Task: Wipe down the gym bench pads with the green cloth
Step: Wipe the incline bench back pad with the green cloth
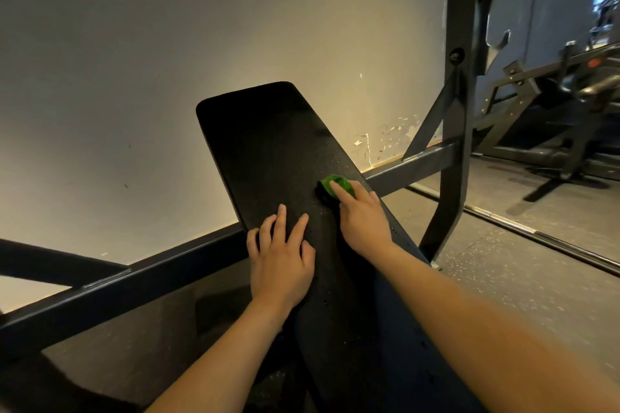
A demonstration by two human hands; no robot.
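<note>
Wall (167, 77), frame (459, 111) behind bench pad (261, 144), green cloth (346, 183)

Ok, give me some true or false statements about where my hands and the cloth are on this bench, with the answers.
1. The right hand holds the green cloth on the bench pad. True.
2. The left hand also grips the cloth. False: it rests flat on the pad, holding nothing.
3. The cloth is near the pad's right edge. True.
4. The cloth is at the pad's far end, by the wall. False: it is well short of that end.
5. Both hands are on the same pad. True.
</note>
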